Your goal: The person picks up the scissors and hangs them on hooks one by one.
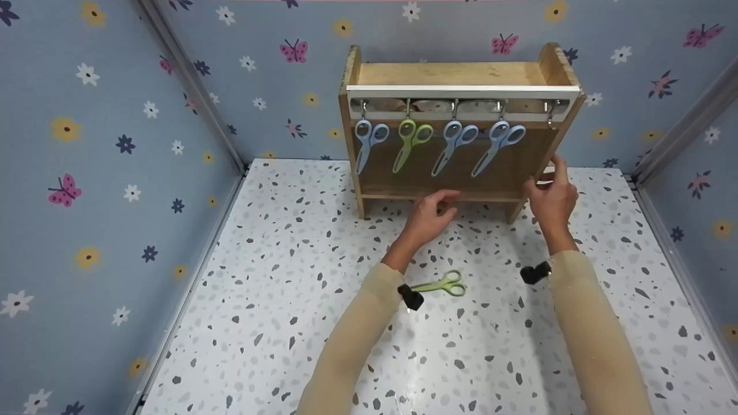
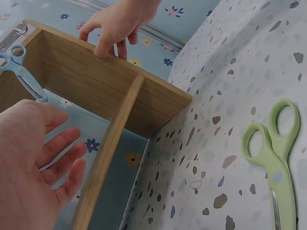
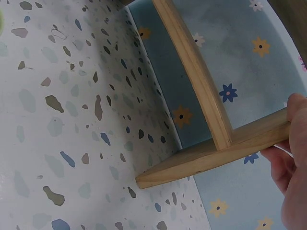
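A wooden rack (image 1: 450, 74) with a row of metal hooks stands at the back. From its hooks hang blue scissors (image 1: 363, 151), green scissors (image 1: 403, 151) and two more blue scissors (image 1: 447, 155) (image 1: 490, 154). My right hand (image 1: 553, 199) grips the rack's right side panel (image 3: 211, 158), thumb on one side and fingers on the other. My left hand (image 1: 429, 220) is in front of the rack's lower crossbar (image 2: 108, 158), fingers loosely bent and holding nothing. Another pair of green scissors (image 1: 447, 284) lies on the table, its blade end partly hidden by the left wrist's camera.
The speckled white tabletop (image 1: 259, 357) extends in front of the rack and to both sides. Flower-patterned panels (image 1: 104, 230) enclose the back and both sides, with metal strips (image 1: 196, 86) at the corners. The rightmost hook (image 1: 552, 112) carries no scissors.
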A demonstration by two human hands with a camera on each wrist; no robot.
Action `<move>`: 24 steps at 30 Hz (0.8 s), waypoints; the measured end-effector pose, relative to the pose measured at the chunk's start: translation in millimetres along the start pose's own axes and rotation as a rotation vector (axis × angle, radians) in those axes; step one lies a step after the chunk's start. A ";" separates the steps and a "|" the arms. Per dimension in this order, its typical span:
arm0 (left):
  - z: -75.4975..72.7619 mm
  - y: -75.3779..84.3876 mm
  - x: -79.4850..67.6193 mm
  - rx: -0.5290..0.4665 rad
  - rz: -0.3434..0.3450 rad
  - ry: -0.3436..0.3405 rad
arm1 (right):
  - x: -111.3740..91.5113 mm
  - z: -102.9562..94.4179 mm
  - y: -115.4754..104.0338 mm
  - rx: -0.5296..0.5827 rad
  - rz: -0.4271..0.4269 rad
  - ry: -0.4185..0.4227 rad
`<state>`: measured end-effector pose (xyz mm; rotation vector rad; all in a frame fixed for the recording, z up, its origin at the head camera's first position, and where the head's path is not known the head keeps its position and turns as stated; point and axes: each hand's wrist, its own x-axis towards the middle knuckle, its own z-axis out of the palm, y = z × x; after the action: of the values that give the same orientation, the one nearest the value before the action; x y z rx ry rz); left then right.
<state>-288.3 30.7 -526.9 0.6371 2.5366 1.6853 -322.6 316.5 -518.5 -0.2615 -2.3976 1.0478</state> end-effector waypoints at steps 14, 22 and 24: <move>-10.3 -6.4 -12.0 0.069 0.005 -0.047 | -1.6 -2.3 -0.6 0.015 0.000 0.010; -17.2 -7.4 -17.6 0.135 0.010 -0.064 | -0.4 -1.8 -1.8 0.008 0.025 -0.011; -19.3 -8.2 -19.6 0.163 0.012 -0.066 | 0.1 -1.1 -2.2 0.007 0.030 -0.017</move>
<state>-277.7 4.2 -530.1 0.7062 2.6475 1.4449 -322.1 315.7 -516.2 -0.2874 -2.4114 1.0759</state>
